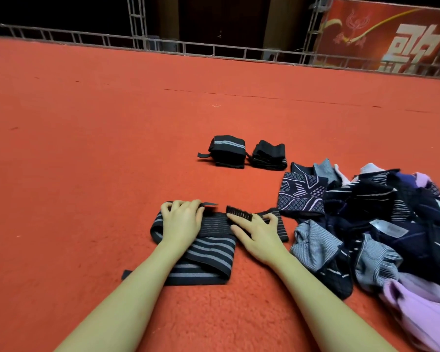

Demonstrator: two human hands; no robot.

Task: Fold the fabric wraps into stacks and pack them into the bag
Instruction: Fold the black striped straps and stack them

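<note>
The pile of fabric [381,224] at four o'clock ran off the right edge. The left hand [182,219] covered part of the striped wrap [203,260]. The banner [391,39] at one o'clock was cropped, its lettering incomplete.

Light: bright and even on the red carpet [87,148], dark far at the back.
Shadows: soft and small.
Edges: railing [214,50] bends.
Sharpness: slightly soft.

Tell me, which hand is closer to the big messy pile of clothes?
The right hand. It presses on the striped wrap just beside the pile of clothes at its right. The left hand rests on the wrap's far side, farther from the pile.
</note>
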